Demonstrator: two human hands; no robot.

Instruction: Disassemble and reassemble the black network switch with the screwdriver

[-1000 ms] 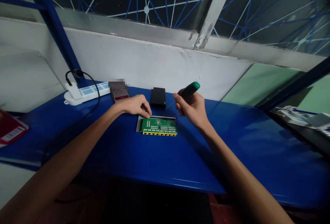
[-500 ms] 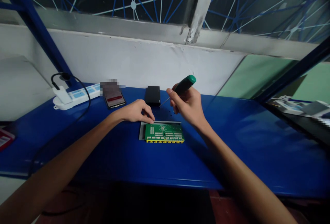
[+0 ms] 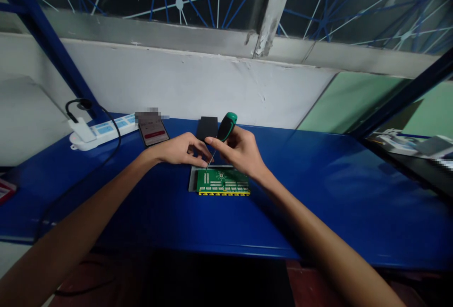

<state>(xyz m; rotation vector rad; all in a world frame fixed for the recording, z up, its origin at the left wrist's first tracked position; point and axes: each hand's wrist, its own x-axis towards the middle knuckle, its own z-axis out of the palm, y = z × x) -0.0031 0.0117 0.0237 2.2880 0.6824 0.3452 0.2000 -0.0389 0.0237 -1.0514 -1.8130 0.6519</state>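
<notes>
The right hand (image 3: 240,151), gripping the screwdriver (image 3: 222,135), has swung its tip down to the circuit board's (image 3: 222,182) far-left corner; the left hand (image 3: 184,149), fingers pinched, steadies that corner. Bare blue table (image 3: 318,212) spreads right.

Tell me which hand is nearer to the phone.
Left. The left hand rests just right of the phone; the right hand, holding the screwdriver, is farther right.

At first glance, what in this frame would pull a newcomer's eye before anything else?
The green rectangular circuit board in its grey metal tray, mid-way along the blue workbench, stands out first. Over its far left corner, the right hand holds a green-and-black-handled screwdriver tip-down, with the left hand beside it at the tray's edge. Behind them, a white power strip lies by the wall.
</notes>
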